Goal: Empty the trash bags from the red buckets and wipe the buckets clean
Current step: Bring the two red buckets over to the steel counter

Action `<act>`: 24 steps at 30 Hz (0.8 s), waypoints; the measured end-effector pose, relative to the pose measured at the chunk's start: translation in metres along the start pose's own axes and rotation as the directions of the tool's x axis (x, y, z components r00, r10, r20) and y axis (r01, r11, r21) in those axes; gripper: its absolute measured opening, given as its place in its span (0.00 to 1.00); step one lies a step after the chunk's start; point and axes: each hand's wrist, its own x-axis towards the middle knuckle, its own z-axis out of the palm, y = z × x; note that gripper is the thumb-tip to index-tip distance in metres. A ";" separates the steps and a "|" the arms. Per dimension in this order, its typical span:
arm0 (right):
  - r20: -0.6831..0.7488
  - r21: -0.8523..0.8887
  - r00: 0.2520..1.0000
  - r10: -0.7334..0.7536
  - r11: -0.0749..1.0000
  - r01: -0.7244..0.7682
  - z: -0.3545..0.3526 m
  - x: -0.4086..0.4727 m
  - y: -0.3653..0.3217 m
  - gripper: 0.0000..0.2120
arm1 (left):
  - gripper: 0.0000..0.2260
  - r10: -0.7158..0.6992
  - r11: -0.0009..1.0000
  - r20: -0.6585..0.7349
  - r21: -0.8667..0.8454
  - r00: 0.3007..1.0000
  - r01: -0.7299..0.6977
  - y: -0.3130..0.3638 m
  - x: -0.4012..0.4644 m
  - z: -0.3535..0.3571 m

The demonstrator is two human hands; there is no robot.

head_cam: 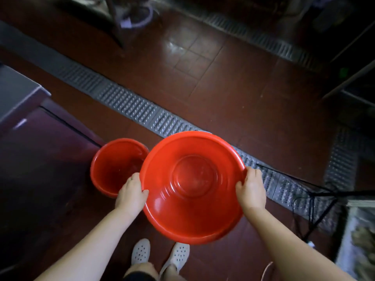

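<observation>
Big red bucket (pixel 192 187) mid-frame, left hand (pixel 131 194) and right hand (pixel 251 191) gripping its rim, smaller red bucket (pixel 115 167) on floor lower left, metal drain grate (pixel 142 110) behind

A metal drain grate (pixel 129 105) runs diagonally across the dark red tiled floor (pixel 229 86). White perforated shoes (pixel 140 251) stand at the bottom edge. Black cables (pixel 312 191) cross the grate at right.

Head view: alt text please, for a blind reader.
Both hands, left hand and right hand, grip the rim of a big red bucket held above a tiled floor. A second red bucket stands beside it, left.
</observation>
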 end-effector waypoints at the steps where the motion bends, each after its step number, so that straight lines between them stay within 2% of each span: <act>1: -0.018 -0.001 1.000 -0.016 1.000 0.016 -0.015 0.008 -0.008 0.16 | 0.18 0.004 1.000 -0.025 -0.018 1.000 -0.005 0.009 -0.001 -0.011; 8: -0.083 0.004 0.981 -0.174 0.985 0.175 -0.077 0.077 -0.074 0.18 | 0.19 -0.042 0.987 -0.194 -0.161 0.980 0.011 0.043 0.019 -0.077; 14: -0.083 0.024 0.938 -0.337 0.940 0.340 -0.090 0.152 -0.153 0.18 | 0.16 -0.130 0.962 -0.289 -0.269 0.949 0.050 0.054 0.077 -0.131; 24: -0.089 0.128 0.875 -0.477 0.865 0.485 -0.104 0.284 -0.276 0.17 | 0.14 -0.225 0.932 -0.426 -0.356 0.876 0.066 0.089 0.179 -0.231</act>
